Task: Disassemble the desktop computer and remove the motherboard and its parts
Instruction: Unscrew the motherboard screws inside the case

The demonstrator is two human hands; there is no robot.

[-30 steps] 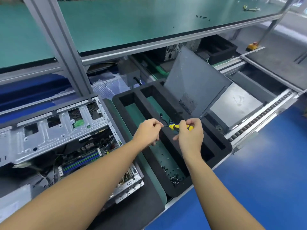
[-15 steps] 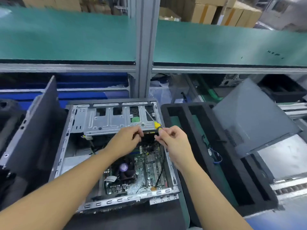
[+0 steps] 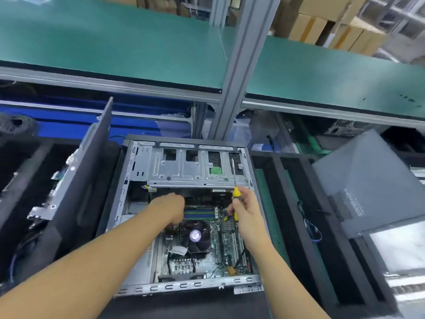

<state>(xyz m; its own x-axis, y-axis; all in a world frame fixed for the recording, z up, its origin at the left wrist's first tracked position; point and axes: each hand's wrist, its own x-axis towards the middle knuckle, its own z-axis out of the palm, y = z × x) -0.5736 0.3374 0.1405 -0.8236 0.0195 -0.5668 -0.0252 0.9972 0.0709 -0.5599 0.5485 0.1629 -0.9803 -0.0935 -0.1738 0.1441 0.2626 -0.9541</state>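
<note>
An open desktop case [image 3: 138, 203] lies flat in front of me, its metal drive cage [image 3: 184, 169] at the far end. Inside sits the green motherboard [image 3: 220, 252] with a round CPU fan [image 3: 195, 236] and memory sticks [image 3: 200, 214]. My right hand [image 3: 247, 215] grips a yellow-and-black screwdriver [image 3: 235, 192], its shaft pointing up over the drive cage. My left hand [image 3: 170, 208] reaches down into the case beside the memory sticks with fingers curled; what they touch is hidden.
A black foam tray [image 3: 296, 226] with green-floored slots stands right of the case, a blue cable [image 3: 310, 224] in it and a grey side panel [image 3: 368, 180] leaning there. Another dark panel [image 3: 76, 199] leans on the left. A grey post [image 3: 234, 72] and green shelf [image 3: 115, 42] rise behind.
My view swung left from the foam tray to the open case. Both hands moved from over the tray into the case, the right one still carrying the screwdriver, the left reaching lower.
</note>
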